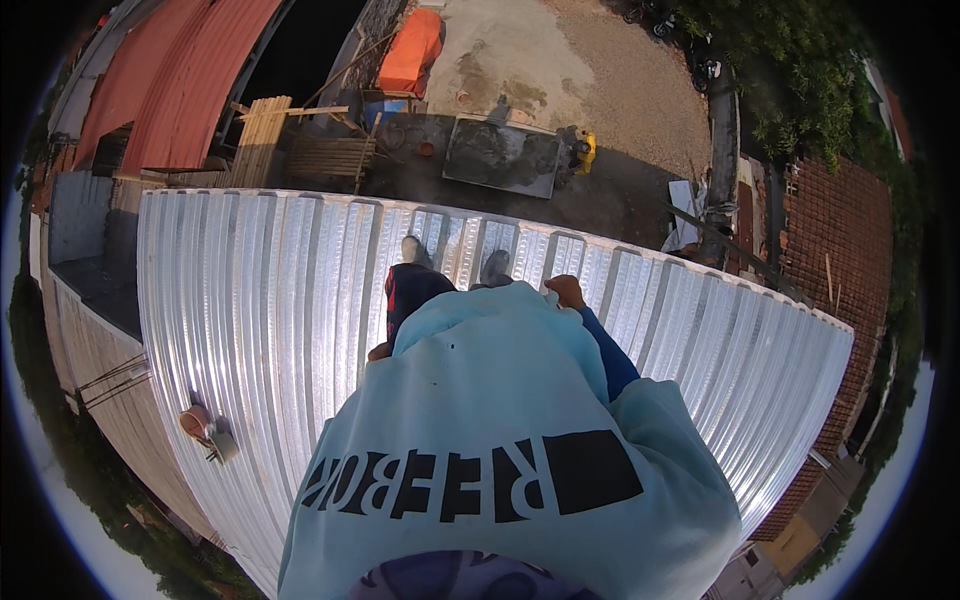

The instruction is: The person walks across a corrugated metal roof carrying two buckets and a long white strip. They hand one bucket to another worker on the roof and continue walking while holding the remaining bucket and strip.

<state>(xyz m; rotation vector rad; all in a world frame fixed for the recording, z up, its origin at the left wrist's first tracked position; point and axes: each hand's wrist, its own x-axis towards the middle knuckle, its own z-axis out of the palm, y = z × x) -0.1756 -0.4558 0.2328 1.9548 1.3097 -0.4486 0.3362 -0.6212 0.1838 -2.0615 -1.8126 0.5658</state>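
I stand on a corrugated silver metal roof [270,320], close to its far edge, with both grey shoes [495,268] on the ribs. My light blue shirt [480,400] fills the lower middle of the view. Beside the shirt's front edge, on the right, my right hand [567,291] is closed, its fingers curled; a small pale bit shows at the fingertips, too small to name. Of my left hand [379,352] only a sliver appears at the shirt's left side, by my dark trouser leg [415,290]. Its fingers are hidden behind the cloth.
Beyond the roof edge [590,238] the ground lies well below. Down there a person in yellow [585,153] is beside a wet grey slab [500,157]. A reddish-brown container [194,421] rests on the roof at left. Wooden planks [260,145] and an orange cover [410,55] are farther off.
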